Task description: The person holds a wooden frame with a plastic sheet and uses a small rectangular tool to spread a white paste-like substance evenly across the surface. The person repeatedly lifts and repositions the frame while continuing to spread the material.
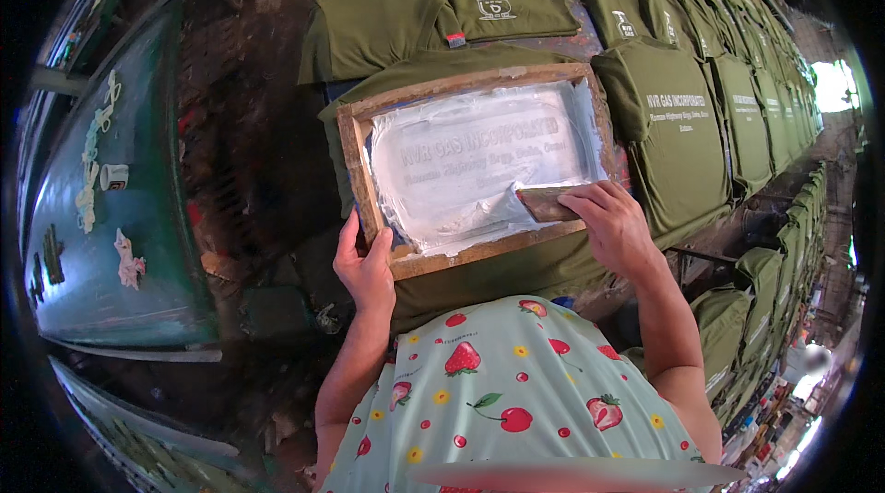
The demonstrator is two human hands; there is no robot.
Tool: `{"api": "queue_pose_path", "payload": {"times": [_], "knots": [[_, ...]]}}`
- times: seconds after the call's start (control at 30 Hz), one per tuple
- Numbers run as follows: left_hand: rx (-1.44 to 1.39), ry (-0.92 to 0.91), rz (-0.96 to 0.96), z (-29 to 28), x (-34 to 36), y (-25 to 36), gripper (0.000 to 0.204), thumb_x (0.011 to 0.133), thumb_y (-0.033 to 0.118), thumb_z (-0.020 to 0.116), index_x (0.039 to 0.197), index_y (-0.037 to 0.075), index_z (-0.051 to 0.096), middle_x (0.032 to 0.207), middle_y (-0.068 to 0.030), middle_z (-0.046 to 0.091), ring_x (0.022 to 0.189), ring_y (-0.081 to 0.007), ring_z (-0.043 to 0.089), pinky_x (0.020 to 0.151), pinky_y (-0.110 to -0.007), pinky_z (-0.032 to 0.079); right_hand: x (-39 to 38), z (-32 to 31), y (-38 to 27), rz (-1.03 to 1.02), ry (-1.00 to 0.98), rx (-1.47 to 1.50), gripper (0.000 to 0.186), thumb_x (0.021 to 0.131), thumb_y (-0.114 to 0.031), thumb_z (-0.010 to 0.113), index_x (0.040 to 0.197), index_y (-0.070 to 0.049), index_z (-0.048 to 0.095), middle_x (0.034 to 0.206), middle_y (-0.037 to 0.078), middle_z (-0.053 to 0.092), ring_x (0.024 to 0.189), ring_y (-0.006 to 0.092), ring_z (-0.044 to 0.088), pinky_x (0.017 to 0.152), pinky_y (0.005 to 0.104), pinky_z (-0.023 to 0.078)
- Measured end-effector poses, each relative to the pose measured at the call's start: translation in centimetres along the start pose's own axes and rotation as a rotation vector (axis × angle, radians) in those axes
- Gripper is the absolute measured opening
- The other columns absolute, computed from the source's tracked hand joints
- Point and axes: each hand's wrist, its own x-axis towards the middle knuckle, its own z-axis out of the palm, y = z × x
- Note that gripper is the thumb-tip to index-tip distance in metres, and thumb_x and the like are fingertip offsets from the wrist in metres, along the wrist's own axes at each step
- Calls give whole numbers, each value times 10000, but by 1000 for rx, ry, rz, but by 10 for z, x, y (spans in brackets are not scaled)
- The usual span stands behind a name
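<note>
A wooden-framed printing screen lies on an olive green shirt. White ink coats its mesh, with faint lettering showing through and thicker ink along the near edge. My left hand grips the frame's near left corner, thumb on top and fingers along the outer side. In my right hand is a squeegee with a worn wooden edge, its blade touching the inky mesh near the lower right. The underside of the squeegee is partly hidden by ink and my fingers.
Olive shirts with white prints lie in rows beyond and to the right. At left stands a dark green table with a string of cloth strips, a small white cup and a crumpled pinkish rag. More shirts line the lower right.
</note>
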Motion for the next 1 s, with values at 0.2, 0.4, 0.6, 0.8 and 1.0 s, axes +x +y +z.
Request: {"api": "queue_pose_path", "payload": {"times": [0.2,0.4,0.6,0.8,1.0], "knots": [[-43,-18,-25,0,-1,-4,612,1046,-47,753,1632,-89,583,1472,-154,743,1251,-196,738,1110,-343,588,49,-19,-16,-112,-204,87,327,938,7,702,1254,-27,780,1161,171,792,1112,418,741,985,524,599],[-46,-6,29,-1,4,-14,560,1070,-40,732,1615,-78,613,1499,-146,740,1284,-189,726,1153,-353,567,139,10,-38,-234,-135,178,273,974,-4,703,1234,-36,781,1100,178,783,1080,440,747,936,557,594],[-47,12,80,-4,3,-18,461,1101,-24,701,1560,-49,672,1495,-124,738,1309,-179,704,1161,-343,543,205,45,-55,-183,-4,57,344,954,31,662,1259,-49,799,1138,168,800,1094,433,757,952,537,614],[106,15,210,-4,5,-25,430,1106,-19,689,1535,-49,685,1532,-156,705,1346,-208,690,1165,-358,540,187,62,-59,-298,20,-6,426,897,15,664,1263,-122,833,1128,156,798,1109,400,765,1006,512,609],[124,24,232,-5,8,-31,439,1097,-2,704,1530,-67,680,1523,-181,708,1341,-230,699,1169,-378,543,102,67,-86,-332,-44,11,459,897,-32,718,1331,-156,803,1226,87,798,1167,326,748,1066,484,579]]}}
